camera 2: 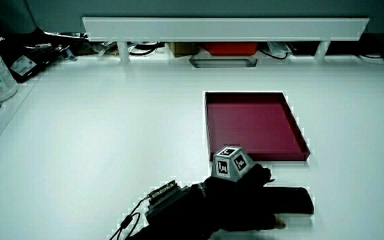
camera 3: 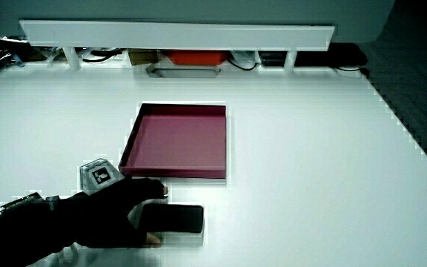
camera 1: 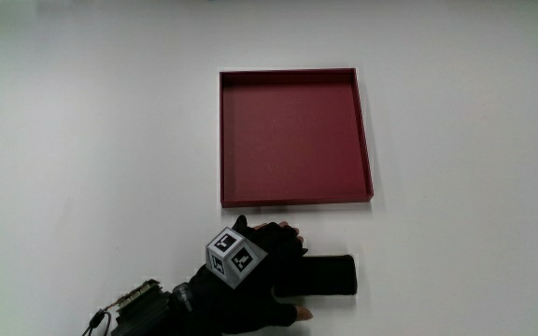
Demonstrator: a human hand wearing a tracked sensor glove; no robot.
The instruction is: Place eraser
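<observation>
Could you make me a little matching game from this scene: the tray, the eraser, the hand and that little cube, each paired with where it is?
Things:
1. tray
2. eraser
3. hand
4. cube

Places:
A. on the back of the hand
B. on the table, nearer to the person than the tray
C. closed around one end of the eraser
D. on the table, holding nothing

Pairs: 1-D, 2-B, 3-C, 4-A

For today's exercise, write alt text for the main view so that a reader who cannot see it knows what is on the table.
A black-gloved hand grips a black eraser lying on a white table. A shallow dark red square tray sits just farther from the person than the eraser, with nothing in it.
</observation>
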